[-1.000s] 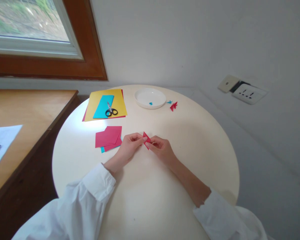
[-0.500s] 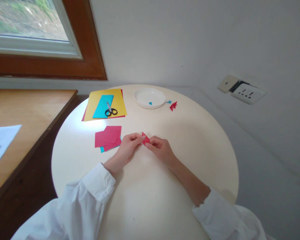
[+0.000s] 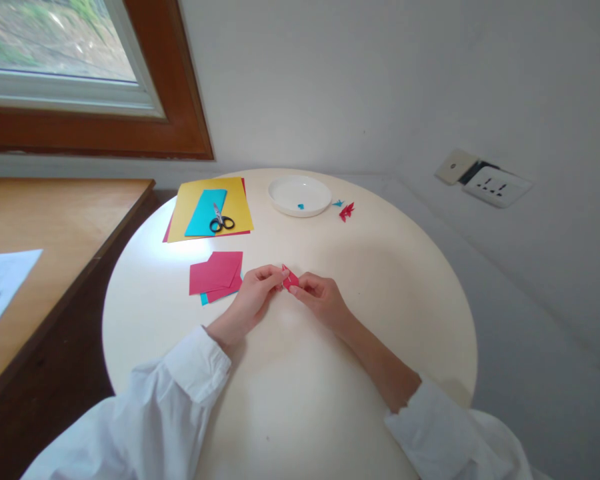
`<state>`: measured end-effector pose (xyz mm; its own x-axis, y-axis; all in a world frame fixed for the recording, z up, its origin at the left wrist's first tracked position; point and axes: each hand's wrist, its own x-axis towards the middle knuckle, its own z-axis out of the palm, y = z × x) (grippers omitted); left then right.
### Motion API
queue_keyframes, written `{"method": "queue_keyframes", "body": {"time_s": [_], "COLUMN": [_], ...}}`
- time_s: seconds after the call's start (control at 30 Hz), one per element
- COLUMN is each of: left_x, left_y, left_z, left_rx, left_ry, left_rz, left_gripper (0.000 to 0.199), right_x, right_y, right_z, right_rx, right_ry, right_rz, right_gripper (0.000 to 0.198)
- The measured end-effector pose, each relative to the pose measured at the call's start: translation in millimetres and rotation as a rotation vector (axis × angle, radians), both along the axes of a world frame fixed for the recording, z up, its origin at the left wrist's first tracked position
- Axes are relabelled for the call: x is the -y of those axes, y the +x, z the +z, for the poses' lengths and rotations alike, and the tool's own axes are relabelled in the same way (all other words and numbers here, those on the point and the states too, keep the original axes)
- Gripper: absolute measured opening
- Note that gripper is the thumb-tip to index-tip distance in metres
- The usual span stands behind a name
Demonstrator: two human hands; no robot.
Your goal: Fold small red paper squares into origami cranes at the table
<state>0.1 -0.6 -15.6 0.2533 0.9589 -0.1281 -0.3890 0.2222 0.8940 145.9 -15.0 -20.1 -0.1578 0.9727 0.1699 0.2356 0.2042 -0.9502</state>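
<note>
Between my two hands is a small folded piece of red paper (image 3: 291,279), held near the middle of the round table. My left hand (image 3: 261,287) pinches its left side between thumb and fingers. From the right, my right hand (image 3: 319,295) grips the lower right edge, thumb on top. Fingertips cover parts of the paper, so its full shape is hidden. Just left of my left hand lie red paper pieces (image 3: 215,273) overlapping a blue sheet (image 3: 205,299).
Black-handled scissors (image 3: 222,220) rest on blue paper (image 3: 205,212) over yellow sheets (image 3: 185,207). A white plate (image 3: 280,203) holds a small blue paper piece (image 3: 301,207). Right of it lie a blue folded paper figure (image 3: 338,203) and red ones (image 3: 347,212). A wooden desk (image 3: 80,213) stands left.
The folded red paper has tilted slightly, with more of its face showing near my left thumb. Both hands stay almost in place.
</note>
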Motion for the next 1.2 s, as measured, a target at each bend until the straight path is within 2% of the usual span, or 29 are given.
{"method": "queue_keyframes", "body": {"time_s": [0.63,0.9,1.2], "left_x": [-2.4,-10.9,-3.3], "left_y": [-1.4,-7.2,-5.6], "left_z": [-0.5,2.2,8.2], "left_rx": [0.005,0.066,0.174], "left_ry": [-0.043,-0.064,-0.074], "left_rz": [0.086,0.219,-0.052], "left_gripper": [0.013,0.016,0.023], "right_x": [2.1,0.9,1.0], "right_y": [-0.3,0.9,5.8], "right_z": [0.5,-0.6,-1.5], "right_rx": [0.021,0.021,-0.219], "right_ry": [-0.016,-0.026,-0.217], "right_rz": [0.023,0.050,0.143], "right_gripper": [0.024,0.024,0.024]}}
